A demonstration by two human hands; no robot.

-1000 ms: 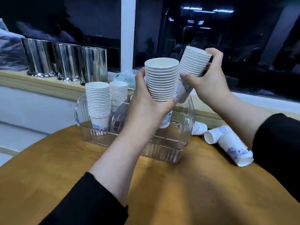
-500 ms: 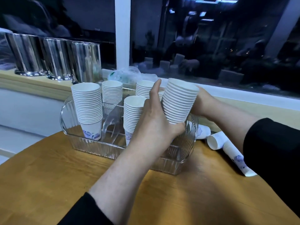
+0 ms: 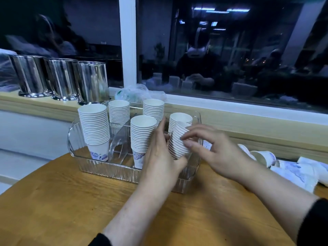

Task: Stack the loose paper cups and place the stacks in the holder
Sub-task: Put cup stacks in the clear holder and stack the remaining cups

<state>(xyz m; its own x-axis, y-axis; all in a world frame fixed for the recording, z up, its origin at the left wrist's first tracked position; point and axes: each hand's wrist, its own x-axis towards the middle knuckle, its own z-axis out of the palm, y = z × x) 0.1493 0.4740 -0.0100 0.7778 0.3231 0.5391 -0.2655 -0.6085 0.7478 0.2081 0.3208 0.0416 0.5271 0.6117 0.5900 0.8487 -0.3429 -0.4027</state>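
Observation:
A clear ribbed plastic holder [image 3: 99, 168] stands on the round wooden table [image 3: 71, 206] and holds several stacks of white paper cups. The tallest stack [image 3: 95, 128] is at its front left. My left hand [image 3: 160, 157] grips a tilted stack [image 3: 178, 141] low in the holder's front right corner, thumb under it. My right hand [image 3: 211, 148] touches that stack's right side with straight fingertips. Another stack [image 3: 142, 137] stands just left of my left hand. Loose cups [image 3: 291, 167] lie on their sides at the table's right.
Three shiny metal canisters [image 3: 60, 79] stand on the wooden sill at the back left. A crumpled clear plastic bag [image 3: 140, 93] lies on the sill behind the holder. A dark window with a white post fills the background.
Both stacks came down from chest height into the holder. The left-hand stack now stands in it. The tilted stack sank lower in the front right corner, and my right hand moved to its side.

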